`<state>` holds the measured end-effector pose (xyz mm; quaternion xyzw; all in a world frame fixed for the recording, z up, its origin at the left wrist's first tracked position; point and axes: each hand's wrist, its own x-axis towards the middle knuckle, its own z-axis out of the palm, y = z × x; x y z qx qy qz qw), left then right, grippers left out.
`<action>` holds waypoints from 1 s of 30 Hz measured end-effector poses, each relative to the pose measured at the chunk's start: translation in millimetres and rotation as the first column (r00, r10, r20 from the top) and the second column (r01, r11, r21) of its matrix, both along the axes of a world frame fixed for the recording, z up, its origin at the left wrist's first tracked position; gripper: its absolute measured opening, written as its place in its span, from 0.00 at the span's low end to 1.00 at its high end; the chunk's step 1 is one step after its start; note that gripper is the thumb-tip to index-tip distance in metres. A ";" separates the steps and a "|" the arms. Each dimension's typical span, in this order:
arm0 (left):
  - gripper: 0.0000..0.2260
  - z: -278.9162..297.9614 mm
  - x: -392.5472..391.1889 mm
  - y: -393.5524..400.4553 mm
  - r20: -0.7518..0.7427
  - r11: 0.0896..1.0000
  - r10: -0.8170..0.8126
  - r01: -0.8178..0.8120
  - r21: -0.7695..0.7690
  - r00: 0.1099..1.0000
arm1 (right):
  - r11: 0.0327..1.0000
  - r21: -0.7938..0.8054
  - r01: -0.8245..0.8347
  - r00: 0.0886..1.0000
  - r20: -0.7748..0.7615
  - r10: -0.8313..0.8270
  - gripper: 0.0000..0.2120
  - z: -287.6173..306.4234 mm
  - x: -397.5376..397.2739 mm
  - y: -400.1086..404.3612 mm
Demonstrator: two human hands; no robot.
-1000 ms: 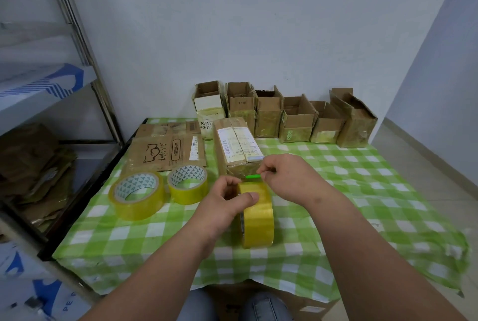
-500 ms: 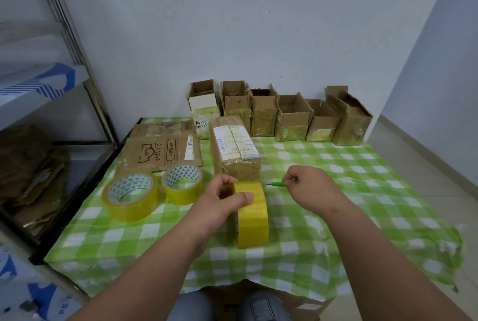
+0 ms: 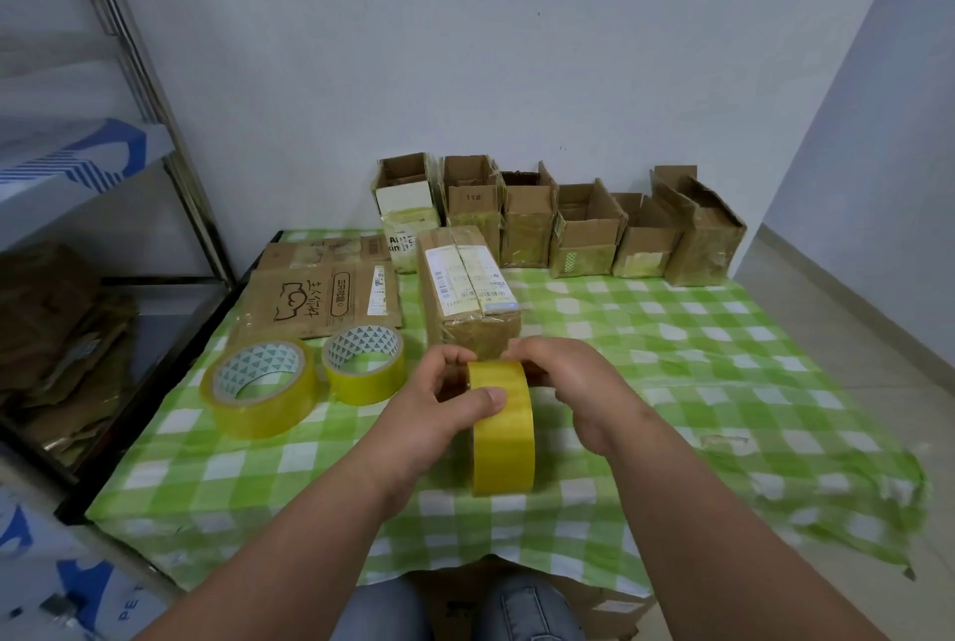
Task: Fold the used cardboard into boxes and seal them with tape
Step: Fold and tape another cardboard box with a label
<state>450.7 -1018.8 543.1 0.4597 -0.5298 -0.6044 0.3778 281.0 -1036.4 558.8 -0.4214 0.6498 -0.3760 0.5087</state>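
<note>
A yellow tape roll (image 3: 504,434) stands on edge on the green checked tablecloth (image 3: 723,382). My left hand (image 3: 439,405) grips it from the left, thumb pressed on its outer band. My right hand (image 3: 579,382) is curled against the roll's top right, fingertips on its upper edge; whether it holds anything else is hidden. Just behind my hands lies a closed, taped cardboard box (image 3: 467,289) with white labels on top. Flattened cardboard sheets (image 3: 325,299) lie at the back left.
Two more yellow tape rolls (image 3: 258,390) (image 3: 364,364) lie flat left of my hands. Several open-topped boxes (image 3: 584,232) stand in a row along the wall. A metal shelf rack (image 3: 155,72) with piled cardboard (image 3: 57,330) stands on the left.
My right hand, which held a green-tipped tool and drew away to the right, has come back to the top of the roll; the tool no longer shows. My left hand kept its grip.
</note>
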 end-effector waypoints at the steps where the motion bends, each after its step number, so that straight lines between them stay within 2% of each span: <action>1: 0.14 -0.8 0.7 0.2 0.001 1.000 -0.003 0.003 -0.004 1.000 | 1.000 0.022 -0.011 1.000 0.019 0.011 0.08 1.4 4.4 0.4; 5: 0.16 -1.6 2.7 1.6 0.007 0.999 -0.020 0.020 -0.027 1.000 | 0.998 0.045 0.042 0.991 0.125 -0.047 0.01 4.4 15.9 -1.7; 10: 0.24 -1.7 5.3 3.7 0.024 0.998 -0.042 0.043 -0.037 0.999 | 0.999 -0.012 0.049 0.998 0.040 -0.048 0.02 13.8 24.9 -4.9; 15: 0.37 -5.7 7.7 0.8 0.053 0.999 -0.032 0.033 -0.025 0.998 | 0.995 -0.100 0.004 0.991 -0.131 -0.017 0.06 13.9 29.2 -3.8; 17: 0.37 -6.8 8.8 0.4 0.081 0.998 -0.042 0.045 -0.036 0.996 | 0.985 -0.170 -0.037 0.970 -0.242 -0.005 0.07 12.6 30.6 -0.2; 20: 0.35 -7.7 10.0 0.0 0.097 0.997 -0.058 0.063 -0.050 0.994 | 0.938 -0.323 -0.125 0.882 -0.469 -0.044 0.10 9.9 31.1 6.1; 23: 0.35 -6.5 10.6 -2.4 0.103 0.996 -0.068 0.073 -0.044 0.992 | 0.814 -0.540 -0.213 0.764 -0.612 -0.206 0.10 4.7 32.6 15.6; 25: 0.36 -3.9 10.9 -3.0 0.145 0.994 -0.101 0.106 -0.033 0.984 | 0.766 -0.620 -0.170 0.790 -0.551 -0.270 0.10 -1.4 31.2 19.9; 27: 0.37 4.7 12.0 -3.8 0.217 0.991 -0.119 0.128 -0.029 0.969 | 0.801 -0.592 -0.084 0.894 -0.401 -0.203 0.11 -2.5 25.9 19.6; 28: 0.32 10.5 13.0 -6.0 0.249 0.995 -0.071 0.088 -0.056 0.966 | 0.833 -0.550 -0.066 0.928 -0.340 -0.150 0.11 -1.3 22.8 18.9; 30: 0.17 24.3 14.1 -14.2 0.278 0.971 0.176 -0.120 -0.208 0.944 | 0.868 -0.494 -0.055 0.954 -0.282 -0.100 0.10 3.0 16.6 18.0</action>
